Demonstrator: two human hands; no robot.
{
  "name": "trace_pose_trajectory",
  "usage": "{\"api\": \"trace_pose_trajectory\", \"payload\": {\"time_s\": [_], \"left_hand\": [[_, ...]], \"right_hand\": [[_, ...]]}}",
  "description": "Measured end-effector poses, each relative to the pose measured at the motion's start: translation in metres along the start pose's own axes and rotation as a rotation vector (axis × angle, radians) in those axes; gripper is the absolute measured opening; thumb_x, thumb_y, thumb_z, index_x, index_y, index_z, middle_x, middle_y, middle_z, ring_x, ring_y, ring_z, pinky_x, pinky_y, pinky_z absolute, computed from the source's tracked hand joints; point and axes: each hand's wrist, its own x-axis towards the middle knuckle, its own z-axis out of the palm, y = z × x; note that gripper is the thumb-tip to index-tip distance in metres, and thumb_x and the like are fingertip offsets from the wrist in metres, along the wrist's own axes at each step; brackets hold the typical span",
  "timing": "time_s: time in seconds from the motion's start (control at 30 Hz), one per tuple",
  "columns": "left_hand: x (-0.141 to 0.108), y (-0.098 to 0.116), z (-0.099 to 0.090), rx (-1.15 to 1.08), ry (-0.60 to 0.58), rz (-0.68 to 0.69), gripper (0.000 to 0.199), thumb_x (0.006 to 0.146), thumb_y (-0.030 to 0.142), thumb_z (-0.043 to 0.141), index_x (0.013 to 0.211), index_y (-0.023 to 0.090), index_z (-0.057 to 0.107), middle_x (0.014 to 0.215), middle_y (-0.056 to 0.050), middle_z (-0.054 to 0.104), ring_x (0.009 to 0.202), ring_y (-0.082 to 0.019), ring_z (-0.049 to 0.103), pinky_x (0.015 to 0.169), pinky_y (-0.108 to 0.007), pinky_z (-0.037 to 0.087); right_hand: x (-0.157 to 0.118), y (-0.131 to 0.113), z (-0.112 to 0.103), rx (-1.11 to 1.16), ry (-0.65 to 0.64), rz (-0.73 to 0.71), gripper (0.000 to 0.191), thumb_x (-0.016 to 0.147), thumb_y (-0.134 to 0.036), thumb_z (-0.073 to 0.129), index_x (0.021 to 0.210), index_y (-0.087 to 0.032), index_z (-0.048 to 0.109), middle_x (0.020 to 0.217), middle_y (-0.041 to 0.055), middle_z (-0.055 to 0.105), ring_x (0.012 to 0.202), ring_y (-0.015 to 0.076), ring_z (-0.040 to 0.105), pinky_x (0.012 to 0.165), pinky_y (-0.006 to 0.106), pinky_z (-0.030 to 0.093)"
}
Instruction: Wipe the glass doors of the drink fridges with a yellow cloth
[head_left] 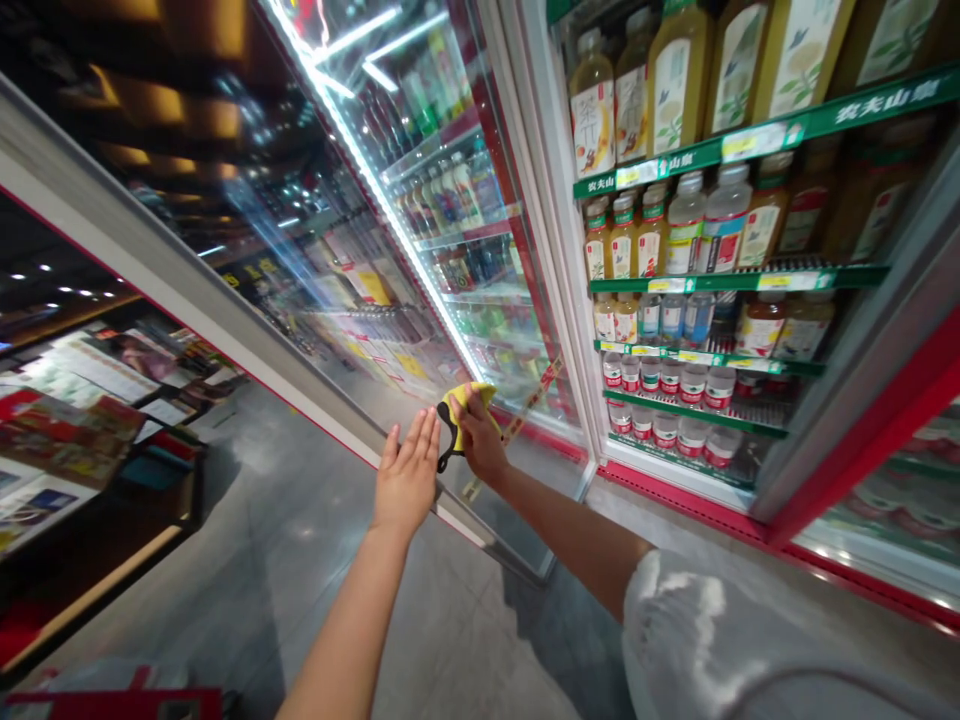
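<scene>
A glass cooler door [390,370] stands swung open in front of me, with bottles showing in or through its pane. My right hand [480,440] holds a yellow cloth [456,440] with a black edge against the glass, low on the door. Just left of it, my left hand [411,468] lies with fingers stretched out on the door's metal frame [457,520], near the cloth. Part of the cloth is hidden under my right fingers.
Right of the door is the open cooler, where drink bottles [679,85] fill several green-edged shelves [690,283]. A red sill [682,497] runs along its base. Display tables [97,440] with printed goods stand at left on the grey floor [322,590].
</scene>
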Motion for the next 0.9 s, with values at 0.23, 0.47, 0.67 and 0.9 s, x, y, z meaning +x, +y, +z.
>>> {"api": "trace_pose_trajectory", "payload": {"time_s": [0.23,0.47,0.67,0.9], "left_hand": [[0.004,-0.039,0.019,-0.003,0.041,0.05,0.07,0.095,0.006,0.031,0.163,0.018,0.02,0.163,-0.01,0.036,0.154,-0.021,0.035,0.13,-0.048,0.017],[0.009,-0.086,0.049,-0.015,0.132,0.114,0.072,0.095,0.006,0.031,0.165,0.02,0.019,0.162,-0.008,0.039,0.152,-0.018,0.037,0.132,-0.044,0.009],[0.015,-0.113,0.071,-0.056,0.187,0.133,0.073,0.095,0.005,0.035,0.165,0.022,0.021,0.159,-0.01,0.046,0.151,-0.017,0.038,0.132,-0.043,0.008],[0.02,-0.122,0.088,-0.066,0.177,0.145,0.071,0.097,0.004,0.031,0.165,0.019,0.018,0.163,-0.009,0.038,0.155,-0.017,0.022,0.131,-0.046,-0.004]], "right_hand": [[0.05,0.04,-0.007,-0.052,0.084,0.11,0.053,0.095,-0.006,0.041,0.138,-0.024,0.065,0.148,0.0076,0.059,0.152,0.0258,0.038,0.124,0.049,0.034],[0.06,0.092,0.003,-0.12,0.2,0.11,0.055,0.091,-0.008,0.042,0.139,-0.021,0.063,0.144,0.0102,0.058,0.146,0.0274,0.045,0.117,0.049,0.044],[0.063,0.106,0.024,-0.19,0.347,0.148,0.06,0.081,-0.006,0.043,0.135,-0.019,0.065,0.132,0.0138,0.057,0.128,0.0276,0.052,0.114,0.053,0.043],[0.037,0.068,0.066,-0.273,0.258,0.043,0.051,0.076,-0.003,0.051,0.118,-0.022,0.072,0.111,0.0087,0.06,0.108,0.0248,0.055,0.1,0.046,0.05]]}}
